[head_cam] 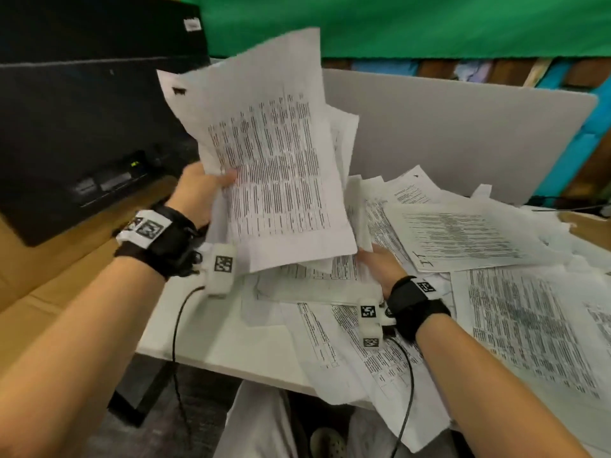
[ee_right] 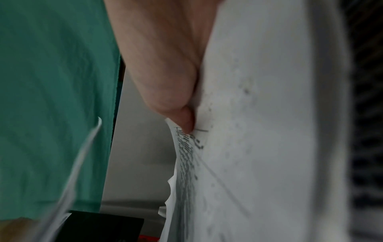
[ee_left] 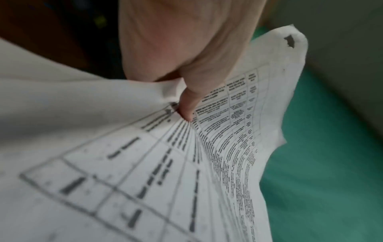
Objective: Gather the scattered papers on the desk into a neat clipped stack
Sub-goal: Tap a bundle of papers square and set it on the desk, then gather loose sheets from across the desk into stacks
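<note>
A bundle of printed sheets point(head_cam: 274, 166) is held raised above the white table point(head_cam: 211, 338), its long axis running steeply upward and leaning away from the person, the printed table of text facing the head camera. Its lower left edge is gripped by the left hand point(head_cam: 198, 190), the thumb laid over the front face and the other fingers hidden behind the paper. In the left wrist view that thumb point(ee_left: 190, 101) is seen pressed into the page, which creases around it; a small torn hole shows near the sheet's far corner. The bundle's lower right corner is met by the right hand point(head_cam: 380, 266), whose fingers are mostly hidden under the paper in the head view. Only the right wrist view shows a thumb point(ee_right: 184, 121) pinching a sheet edge against the hand; that view is blurred and its text cannot be read. To the right of the bundle, loose papers point(head_cam: 463, 239) lie overlapping and skewed across the table, some hanging over its near edge. A black machine point(head_cam: 82, 127) stands to the left of the bundle, and a grey panel point(head_cam: 463, 133) behind the loose papers.
</note>
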### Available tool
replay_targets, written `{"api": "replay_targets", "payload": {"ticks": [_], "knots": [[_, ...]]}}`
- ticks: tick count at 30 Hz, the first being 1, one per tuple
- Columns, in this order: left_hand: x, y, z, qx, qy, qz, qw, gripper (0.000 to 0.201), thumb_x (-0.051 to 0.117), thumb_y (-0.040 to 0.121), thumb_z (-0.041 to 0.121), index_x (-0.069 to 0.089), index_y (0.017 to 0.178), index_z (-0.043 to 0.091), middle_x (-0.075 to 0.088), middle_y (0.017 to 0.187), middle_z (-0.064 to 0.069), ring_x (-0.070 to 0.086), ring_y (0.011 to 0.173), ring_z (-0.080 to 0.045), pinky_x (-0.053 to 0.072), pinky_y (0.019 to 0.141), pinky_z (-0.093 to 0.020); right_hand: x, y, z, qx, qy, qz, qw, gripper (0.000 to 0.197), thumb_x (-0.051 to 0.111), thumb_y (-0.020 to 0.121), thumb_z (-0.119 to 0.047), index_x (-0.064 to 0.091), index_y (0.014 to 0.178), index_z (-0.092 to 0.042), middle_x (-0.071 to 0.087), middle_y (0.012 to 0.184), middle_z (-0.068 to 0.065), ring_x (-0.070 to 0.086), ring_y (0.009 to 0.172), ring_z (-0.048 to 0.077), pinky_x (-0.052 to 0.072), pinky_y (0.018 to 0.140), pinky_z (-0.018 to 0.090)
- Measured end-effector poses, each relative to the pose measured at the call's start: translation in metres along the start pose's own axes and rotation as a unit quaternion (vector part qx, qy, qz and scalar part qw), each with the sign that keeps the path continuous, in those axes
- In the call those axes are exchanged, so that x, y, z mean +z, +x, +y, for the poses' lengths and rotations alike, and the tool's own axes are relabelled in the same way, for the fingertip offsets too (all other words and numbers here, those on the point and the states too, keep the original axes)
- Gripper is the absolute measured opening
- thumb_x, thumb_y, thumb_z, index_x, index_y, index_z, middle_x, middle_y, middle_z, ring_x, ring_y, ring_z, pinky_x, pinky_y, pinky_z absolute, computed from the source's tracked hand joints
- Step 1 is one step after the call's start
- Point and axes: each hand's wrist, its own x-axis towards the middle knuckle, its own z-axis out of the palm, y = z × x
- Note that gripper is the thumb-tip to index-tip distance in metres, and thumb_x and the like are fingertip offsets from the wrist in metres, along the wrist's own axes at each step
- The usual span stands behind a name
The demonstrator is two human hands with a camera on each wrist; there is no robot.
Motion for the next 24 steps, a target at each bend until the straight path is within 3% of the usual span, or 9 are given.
{"api": "replay_targets", "payload": {"ticks": [2, 4, 6, 11, 12, 16, 19, 22, 24], "knots": [[0.018, -0.002, -0.028, -0.100, 0.029, -0.004, 0.995, 0.037, 0.055, 0.095, 0.008, 0.052, 0.129, -0.006, 0.060, 0.126, -0.013, 0.061, 0.106, -0.026, 0.044, 0.085, -0.027, 0.000, -0.003, -0.005, 0.003, -0.009, 0.005, 1.000, 0.026, 0.049, 0.098, -0.018, 0.062, 0.115, -0.004, 0.066, 0.098, 0.006, 0.061, 0.091, 0.023, 0.047, 0.072, 0.029], [0.030, -0.001, -0.054, -0.151, 0.085, -0.009, 0.985, 0.037, 0.054, 0.096, 0.008, 0.051, 0.128, -0.010, 0.059, 0.124, -0.017, 0.059, 0.092, -0.025, 0.040, 0.082, -0.025, -0.001, -0.003, -0.009, 0.016, -0.008, 0.023, 1.000, 0.036, 0.043, 0.102, -0.022, 0.057, 0.128, -0.001, 0.062, 0.116, 0.013, 0.057, 0.108, 0.029, 0.044, 0.085, 0.034], [0.033, 0.005, -0.074, -0.176, 0.116, -0.019, 0.977, 0.037, 0.056, 0.095, 0.009, 0.051, 0.126, -0.010, 0.057, 0.129, -0.022, 0.059, 0.100, -0.030, 0.042, 0.082, -0.029, -0.002, -0.002, -0.009, 0.035, 0.015, 0.043, 0.998, 0.049, 0.035, 0.106, -0.032, 0.041, 0.144, -0.001, 0.047, 0.144, 0.013, 0.044, 0.134, 0.028, 0.034, 0.107, 0.033], [0.041, 0.011, -0.097, -0.209, 0.143, -0.047, 0.966, 0.014, 0.059, 0.093, 0.011, 0.056, 0.102, 0.001, 0.063, 0.095, -0.012, 0.056, 0.073, -0.019, 0.045, 0.066, -0.029, -0.003, 0.004, -0.009, 0.060, 0.041, 0.029, 0.997, 0.073, 0.026, 0.098, -0.061, 0.042, 0.144, -0.006, 0.049, 0.144, 0.010, 0.049, 0.130, 0.028, 0.035, 0.114, 0.040], [0.044, 0.009, -0.097, -0.209, 0.140, -0.052, 0.966, 0.011, 0.059, 0.093, 0.009, 0.055, 0.099, 0.001, 0.061, 0.096, -0.012, 0.057, 0.073, -0.020, 0.048, 0.066, -0.030, -0.002, 0.003, -0.009, 0.055, 0.052, 0.024, 0.997, 0.073, 0.028, 0.097, -0.062, 0.044, 0.143, -0.008, 0.051, 0.140, 0.006, 0.050, 0.127, 0.026, 0.036, 0.113, 0.040], [0.049, 0.005, -0.096, -0.206, 0.152, -0.100, 0.961, 0.030, 0.061, 0.091, 0.012, 0.057, 0.116, -0.005, 0.063, 0.119, -0.016, 0.061, 0.107, -0.034, 0.047, 0.100, -0.048, 0.001, 0.003, -0.005, 0.029, 0.046, 0.004, 0.999, 0.055, 0.037, 0.101, -0.049, 0.052, 0.136, -0.010, 0.060, 0.130, 0.007, 0.057, 0.121, 0.027, 0.043, 0.107, 0.042], [0.050, 0.009, -0.087, -0.177, 0.214, -0.123, 0.953, 0.036, 0.060, 0.092, 0.022, 0.057, 0.123, 0.003, 0.064, 0.117, -0.014, 0.062, 0.105, -0.033, 0.050, 0.093, -0.042, 0.001, 0.006, 0.000, 0.008, -0.010, -0.003, 1.000, 0.043, 0.042, 0.103, -0.031, 0.050, 0.140, -0.010, 0.059, 0.134, 0.010, 0.056, 0.124, 0.030, 0.043, 0.107, 0.046], [0.046, 0.019, -0.063, -0.097, 0.266, -0.052, 0.958, 0.027, 0.053, 0.096, 0.020, 0.058, 0.117, 0.003, 0.059, 0.109, -0.015, 0.061, 0.096, -0.032, 0.046, 0.073, -0.030, 0.000, 0.003, -0.004, 0.004, -0.022, -0.007, 1.000, 0.045, 0.040, 0.104, -0.025, 0.043, 0.145, -0.008, 0.050, 0.145, 0.009, 0.048, 0.132, 0.027, 0.035, 0.112, 0.036], [0.042, 0.027, -0.052, -0.080, 0.226, -0.023, 0.971, 0.033, 0.049, 0.098, 0.016, 0.054, 0.126, -0.001, 0.059, 0.123, -0.019, 0.056, 0.115, -0.036, 0.045, 0.089, -0.035, -0.001, 0.000, -0.006, 0.005, -0.032, -0.018, 0.999, 0.052, 0.040, 0.105, -0.028, 0.031, 0.151, -0.006, 0.040, 0.152, 0.007, 0.034, 0.143, 0.025, 0.026, 0.114, 0.033]]}}
